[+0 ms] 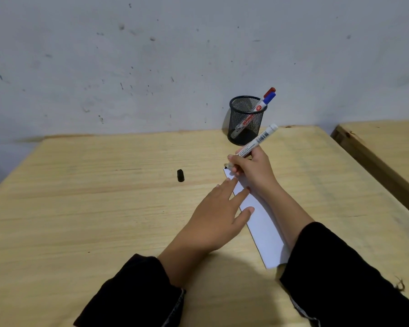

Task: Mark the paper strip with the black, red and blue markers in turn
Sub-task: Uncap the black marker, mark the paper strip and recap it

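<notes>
A white paper strip (261,223) lies on the wooden table, running from near me toward the far right. My right hand (253,171) grips the uncapped black marker (257,140), its tip touching the strip's far end. My left hand (219,213) lies flat with fingers spread, pressing on the strip's left edge. The black cap (180,175) lies on the table to the left of the strip. The red marker (269,92) and the blue marker (267,99) stand capped in a black mesh cup (244,121).
The mesh cup stands at the table's far edge against a scuffed grey wall. A second wooden table (383,147) sits to the right across a narrow gap. Bare tabletop (92,197) stretches to the left.
</notes>
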Action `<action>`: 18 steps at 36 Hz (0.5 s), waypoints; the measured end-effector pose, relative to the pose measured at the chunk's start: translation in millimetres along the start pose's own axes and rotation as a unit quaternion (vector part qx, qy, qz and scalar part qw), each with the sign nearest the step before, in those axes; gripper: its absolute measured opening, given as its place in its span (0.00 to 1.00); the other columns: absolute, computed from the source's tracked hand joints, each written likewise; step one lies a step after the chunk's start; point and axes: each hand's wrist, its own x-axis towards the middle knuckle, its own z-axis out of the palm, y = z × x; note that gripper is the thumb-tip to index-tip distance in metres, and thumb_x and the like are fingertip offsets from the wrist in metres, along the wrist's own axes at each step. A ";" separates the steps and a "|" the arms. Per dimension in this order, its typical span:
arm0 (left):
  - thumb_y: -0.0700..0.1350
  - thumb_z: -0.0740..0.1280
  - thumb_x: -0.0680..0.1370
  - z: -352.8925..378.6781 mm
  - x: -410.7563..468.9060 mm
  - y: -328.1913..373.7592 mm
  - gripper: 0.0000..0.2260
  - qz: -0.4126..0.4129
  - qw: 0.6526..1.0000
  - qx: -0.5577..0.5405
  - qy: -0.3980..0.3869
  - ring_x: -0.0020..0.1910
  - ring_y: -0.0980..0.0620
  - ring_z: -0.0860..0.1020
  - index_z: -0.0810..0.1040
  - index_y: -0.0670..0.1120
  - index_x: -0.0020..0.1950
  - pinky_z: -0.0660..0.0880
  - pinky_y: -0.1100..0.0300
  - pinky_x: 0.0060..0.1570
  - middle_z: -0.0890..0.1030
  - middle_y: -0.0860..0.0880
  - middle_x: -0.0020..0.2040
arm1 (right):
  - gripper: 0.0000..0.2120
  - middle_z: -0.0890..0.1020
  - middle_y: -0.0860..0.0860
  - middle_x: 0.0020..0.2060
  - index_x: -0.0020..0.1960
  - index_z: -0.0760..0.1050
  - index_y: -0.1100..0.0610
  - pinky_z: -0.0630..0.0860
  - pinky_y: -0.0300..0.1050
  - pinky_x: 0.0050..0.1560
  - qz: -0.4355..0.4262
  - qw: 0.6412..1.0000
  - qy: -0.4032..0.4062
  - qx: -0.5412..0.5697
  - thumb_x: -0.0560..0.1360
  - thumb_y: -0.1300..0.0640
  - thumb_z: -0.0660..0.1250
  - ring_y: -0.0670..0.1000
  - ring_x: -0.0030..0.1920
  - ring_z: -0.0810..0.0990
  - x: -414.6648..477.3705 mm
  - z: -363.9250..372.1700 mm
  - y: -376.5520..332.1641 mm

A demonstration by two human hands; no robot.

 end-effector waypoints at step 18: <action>0.58 0.49 0.81 2.5 0.8 -2.6 0.24 0.005 1.000 -0.005 0.008 0.78 0.54 0.45 0.53 0.55 0.77 0.46 0.53 0.77 0.46 0.52 0.80 | 0.08 0.73 0.54 0.28 0.39 0.67 0.59 0.72 0.39 0.25 0.014 0.999 0.012 -0.044 0.71 0.70 0.63 0.46 0.23 0.72 -3.7 1.8 -3.6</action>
